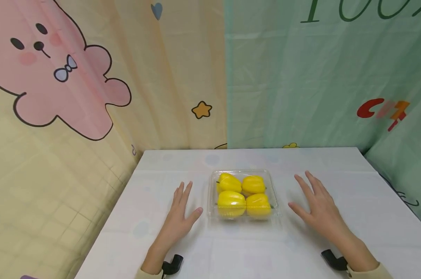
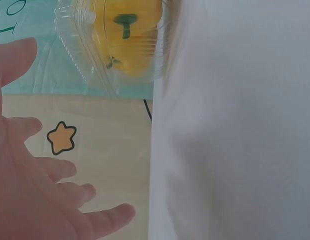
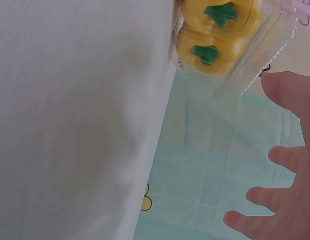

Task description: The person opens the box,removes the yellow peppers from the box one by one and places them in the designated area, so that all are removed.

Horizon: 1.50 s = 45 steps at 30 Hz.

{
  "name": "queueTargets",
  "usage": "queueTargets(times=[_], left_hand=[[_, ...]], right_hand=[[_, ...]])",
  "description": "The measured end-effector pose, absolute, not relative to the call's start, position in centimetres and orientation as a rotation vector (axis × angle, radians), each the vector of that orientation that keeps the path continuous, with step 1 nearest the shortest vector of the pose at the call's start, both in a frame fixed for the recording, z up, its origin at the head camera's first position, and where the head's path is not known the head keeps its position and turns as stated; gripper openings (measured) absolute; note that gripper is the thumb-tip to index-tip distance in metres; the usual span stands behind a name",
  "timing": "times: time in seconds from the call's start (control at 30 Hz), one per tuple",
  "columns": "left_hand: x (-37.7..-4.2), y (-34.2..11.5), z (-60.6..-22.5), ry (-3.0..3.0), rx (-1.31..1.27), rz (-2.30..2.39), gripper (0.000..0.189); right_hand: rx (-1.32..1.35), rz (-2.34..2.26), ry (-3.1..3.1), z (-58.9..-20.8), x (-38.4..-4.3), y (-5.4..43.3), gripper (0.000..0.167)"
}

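Clear container (image 1: 213, 195) of four yellow peppers (image 1: 231, 201) rests on the tabletop (image 1: 245, 255) between left hand (image 1: 178, 219) and right hand (image 1: 320, 211), both spread wide. Wrist views crop the container; whether it is fastened cannot be determined.

Taking the clear plastic box (image 1: 243, 173) as clock centre, a hand could've slid past easily at 6 over the table (image 1: 245, 252). The left hand (image 1: 177, 219) between 8 and 9 and right hand (image 1: 320, 211) just past 3 each had a gap inward. Beyond the far edge at 12, hanging cloth (image 1: 252, 97) got in the way.
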<state>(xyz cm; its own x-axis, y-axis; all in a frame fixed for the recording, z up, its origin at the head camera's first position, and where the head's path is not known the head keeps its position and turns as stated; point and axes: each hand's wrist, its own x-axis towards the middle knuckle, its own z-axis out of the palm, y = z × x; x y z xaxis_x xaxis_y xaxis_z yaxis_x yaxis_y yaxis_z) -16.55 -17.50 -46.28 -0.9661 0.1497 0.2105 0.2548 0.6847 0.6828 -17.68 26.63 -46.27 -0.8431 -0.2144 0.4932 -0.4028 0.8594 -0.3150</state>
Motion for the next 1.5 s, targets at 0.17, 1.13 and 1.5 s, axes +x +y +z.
queueTargets(times=[0.17,1.13,1.5], left_hand=[[-16.1,-17.0,-46.5,-2.736,-0.361,-1.214,0.084],[-15.8,-13.2,-47.6,-2.72,-0.593,-1.557,0.085],[-16.2,-12.8,-47.1,-2.674,-0.541,-1.647,0.085]], right_hand=[[0.515,0.611,-2.6,-46.2,-17.4,25.5,0.091],[0.758,0.961,-2.72,-47.0,-15.7,22.3,0.081],[0.728,1.082,-2.747,-47.1,-15.5,21.5,0.071]])
